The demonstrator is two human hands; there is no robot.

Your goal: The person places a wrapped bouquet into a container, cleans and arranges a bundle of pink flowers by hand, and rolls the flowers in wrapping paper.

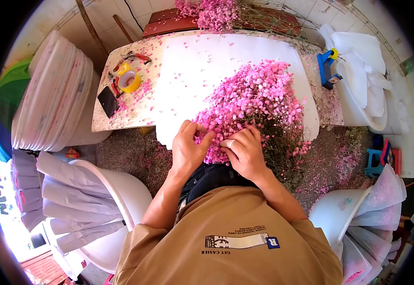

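Observation:
A large bunch of pink baby's breath lies over the near edge of the table, its blossoms toward me and its thin green stems at the lower right. My left hand is at the bunch's near left edge, thumb and fingers curled closed on some blossoms. Close beside it, my right hand pinches at the near blossoms and has a ring on one finger. The fingertips of both hands are partly sunk in the flowers, so the exact sprigs between them are hidden. White paper lies beneath the bunch.
On the table's left are a yellow tape roll, a black phone and red-handled cutters. A blue tape dispenser sits at the right. White tubs with paper-wrapped bundles flank me. More pink flowers lie behind.

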